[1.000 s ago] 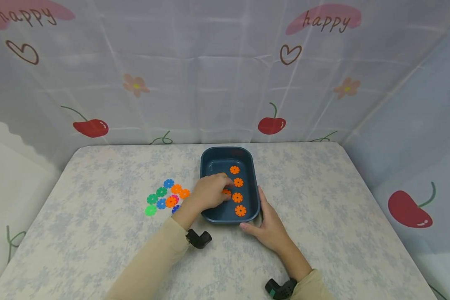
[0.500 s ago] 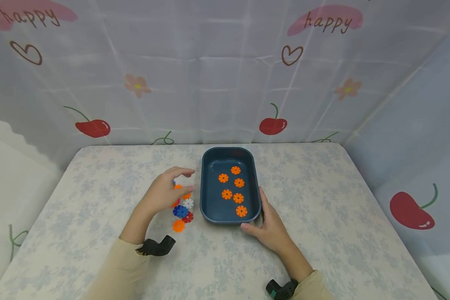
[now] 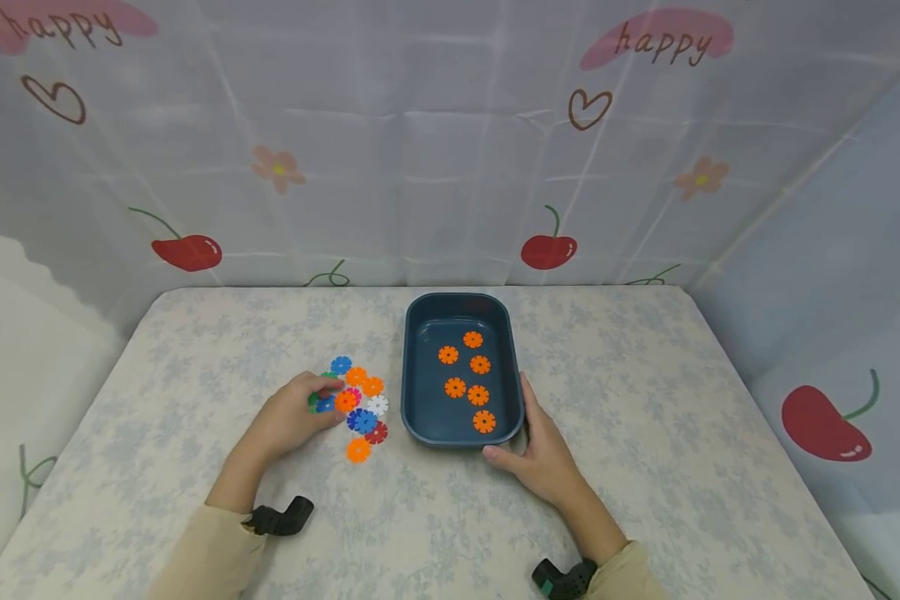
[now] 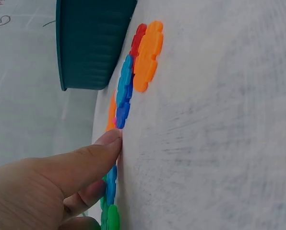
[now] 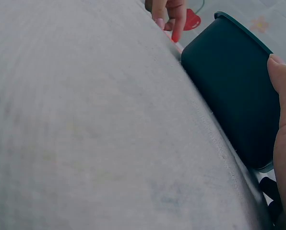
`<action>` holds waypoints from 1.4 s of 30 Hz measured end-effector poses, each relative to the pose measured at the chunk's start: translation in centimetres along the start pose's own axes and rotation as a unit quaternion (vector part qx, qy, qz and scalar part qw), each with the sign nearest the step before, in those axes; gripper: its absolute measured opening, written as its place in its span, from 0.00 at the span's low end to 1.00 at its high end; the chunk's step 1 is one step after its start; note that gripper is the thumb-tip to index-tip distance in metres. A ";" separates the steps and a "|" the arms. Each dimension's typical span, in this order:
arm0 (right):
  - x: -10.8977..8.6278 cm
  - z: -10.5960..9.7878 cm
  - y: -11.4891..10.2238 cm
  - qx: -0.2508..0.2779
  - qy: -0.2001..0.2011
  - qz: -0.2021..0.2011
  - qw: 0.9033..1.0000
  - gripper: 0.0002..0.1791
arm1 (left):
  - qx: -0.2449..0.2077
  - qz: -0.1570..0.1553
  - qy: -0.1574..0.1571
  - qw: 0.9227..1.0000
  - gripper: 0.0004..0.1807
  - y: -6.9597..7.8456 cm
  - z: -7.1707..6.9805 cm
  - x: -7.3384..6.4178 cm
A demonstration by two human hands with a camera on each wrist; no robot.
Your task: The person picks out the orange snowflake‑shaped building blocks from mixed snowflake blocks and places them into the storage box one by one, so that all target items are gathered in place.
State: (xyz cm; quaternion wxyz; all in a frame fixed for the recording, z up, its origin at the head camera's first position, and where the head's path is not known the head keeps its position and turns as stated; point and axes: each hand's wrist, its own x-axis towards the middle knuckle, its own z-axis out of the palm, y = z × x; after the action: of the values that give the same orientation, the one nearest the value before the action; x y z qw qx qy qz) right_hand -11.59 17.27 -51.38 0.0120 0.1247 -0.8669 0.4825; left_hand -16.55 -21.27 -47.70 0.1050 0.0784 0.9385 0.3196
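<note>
My left hand (image 3: 292, 417) is at the pile of plastic snowflake discs, thumb and index finger pinching the opposite edges of an orange snowflake disc (image 3: 346, 401). In the left wrist view its thumb (image 4: 97, 155) reaches the row of discs on the table. My right hand (image 3: 536, 454) holds the near right corner of a dark blue tray (image 3: 408, 375), thumb at the front and fingers along the right side. The right wrist view shows that thumb (image 5: 280, 72) at the tray's rim (image 5: 246, 31). Several orange snowflake discs (image 3: 455, 387) lie flat inside the tray.
Other discs around the left hand include a blue one (image 3: 341, 365), a white one (image 3: 378, 405), a red one (image 3: 377, 432) and an orange one (image 3: 358, 451). Green discs are partly behind the fingers. A patterned curtain (image 3: 450, 167) hangs behind the table (image 3: 630, 375).
My left hand has left the tray, moving left to the pile and down to an orange disc. Another orange disc now shows inside the tray. The right hand has stayed at its corner.
</note>
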 end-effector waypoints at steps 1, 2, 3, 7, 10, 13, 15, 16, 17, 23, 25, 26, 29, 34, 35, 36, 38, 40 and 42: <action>0.0 0.0 0.0 0.001 0.000 0.001 1.000 0.66 | 0.006 0.004 0.004 1.000 0.24 0.0 0.1 0.0; 0.0 0.0 0.0 0.001 0.000 0.001 1.000 0.66 | 0.013 0.008 0.008 1.000 0.23 0.0 0.3 0.0; 0.0 0.1 0.1 0.002 0.001 0.001 1.000 0.66 | 0.020 0.011 0.012 1.000 0.22 0.1 0.4 0.0; 0.0 0.1 0.1 0.002 0.003 0.004 1.000 0.66 | 0.033 0.015 0.019 0.999 0.20 0.3 0.7 0.1; 0.0 0.1 0.2 -0.001 0.003 0.002 1.000 0.66 | 0.032 0.011 0.021 0.999 0.20 0.4 0.7 0.1; -0.1 0.1 0.2 -0.003 0.003 0.000 1.000 0.66 | 0.022 0.008 0.028 0.999 0.21 0.6 0.6 0.0; -0.1 0.1 0.2 -0.001 0.003 0.001 1.000 0.66 | 0.010 0.005 0.033 0.999 0.22 1.0 0.5 0.1; -0.1 0.1 0.2 0.000 0.003 0.002 1.000 0.66 | 0.001 0.004 0.035 0.999 0.23 1.2 0.4 0.2; -0.1 0.0 0.2 0.001 0.004 0.005 1.000 0.66 | -0.007 0.005 0.037 0.999 0.23 1.5 0.4 0.2; -0.2 -0.1 0.2 0.006 0.005 0.007 1.000 0.66 | -0.040 0.031 0.040 0.998 0.21 4.5 -0.4 0.9; -0.2 -0.1 0.2 0.006 0.005 0.005 1.000 0.66 | -0.044 0.041 0.039 0.997 0.21 5.8 -0.7 1.3; -0.2 -0.1 0.2 0.005 0.005 0.005 1.000 0.66 | -0.048 0.045 0.037 0.997 0.21 6.4 -0.9 1.5; -0.2 -0.1 0.2 0.004 0.004 0.001 1.000 0.66 | -0.052 0.059 0.033 0.996 0.22 8.1 -1.2 2.7; -0.2 -0.1 0.2 0.002 -0.001 -0.006 1.000 0.66 | -0.062 0.077 0.023 0.995 0.23 10.3 -1.0 5.1; -0.1 -0.2 0.2 0.001 -0.002 -0.007 1.000 0.66 | -0.061 0.082 0.021 0.995 0.22 10.7 -0.9 5.5; -0.1 -0.2 0.2 -0.001 -0.001 -0.010 1.000 0.66 | -0.056 0.089 0.018 0.994 0.22 11.2 -0.8 6.0; -0.1 -0.2 0.2 -0.003 -0.001 -0.015 1.000 0.66 | -0.043 0.101 0.011 0.994 0.21 11.9 -0.5 6.9; 0.0 -0.1 0.2 -0.003 -0.001 -0.016 1.000 0.66 | -0.027 0.106 0.006 0.994 0.21 12.6 -0.2 7.7; 0.1 -0.1 0.2 -0.003 -0.002 -0.015 1.000 0.66 | -0.010 0.104 0.001 0.995 0.21 13.2 0.1 8.4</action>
State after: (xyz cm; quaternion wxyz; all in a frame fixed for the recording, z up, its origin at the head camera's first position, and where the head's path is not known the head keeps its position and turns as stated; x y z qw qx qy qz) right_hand -11.70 17.40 -51.47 0.0177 0.1389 -0.8662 0.4797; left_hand -23.62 -9.06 -40.90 0.0712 0.1739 0.9220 0.3386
